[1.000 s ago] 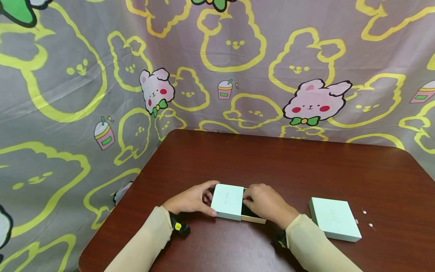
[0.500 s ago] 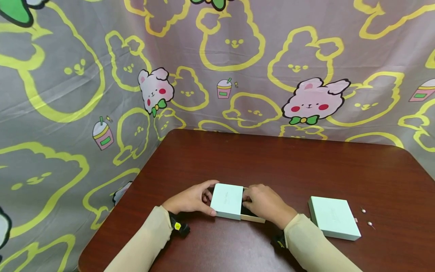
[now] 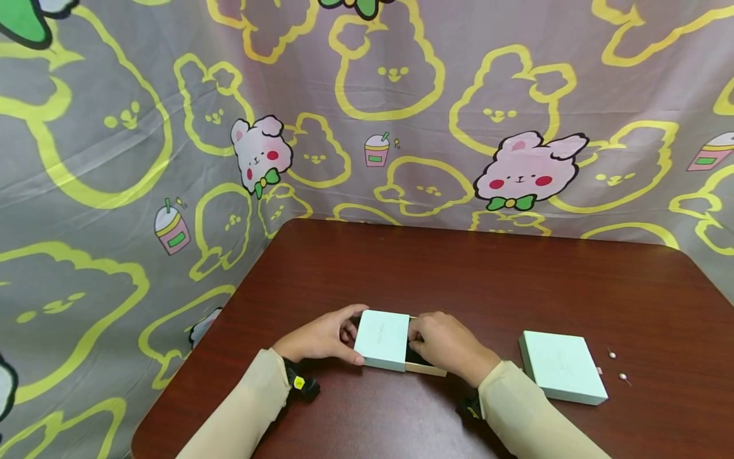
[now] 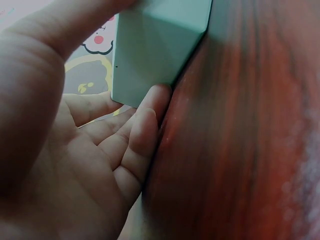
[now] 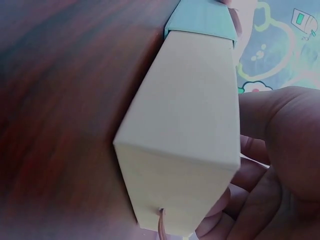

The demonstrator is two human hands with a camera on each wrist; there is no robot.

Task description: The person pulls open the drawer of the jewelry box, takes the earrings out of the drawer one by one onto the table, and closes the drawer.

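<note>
A mint-green sliding gift box [image 3: 383, 340] lies in front of me, its cream drawer [image 5: 187, 100] pulled partway out to the right. My left hand [image 3: 322, 336] grips the sleeve from its left end, thumb at the near edge and a finger at the far edge. In the left wrist view some fingers curl against that end wall. Bent over the drawer, my right hand [image 3: 450, 343] has its fingers down at the dark lining beside the sleeve's mouth. Its fingertips are hidden, and I cannot tell whether they pinch anything. A ribbon pull [image 5: 162, 225] hangs from the drawer's end.
A second mint-green box [image 3: 563, 368], closed, with a small pink tab, lies to the right. Beyond it on the brown table [image 3: 459, 274] are two small pearl-headed pins, one farther pin [image 3: 612, 355] and one nearer pin [image 3: 623, 377]. A cartoon-print cloth [image 3: 413, 140] hangs behind.
</note>
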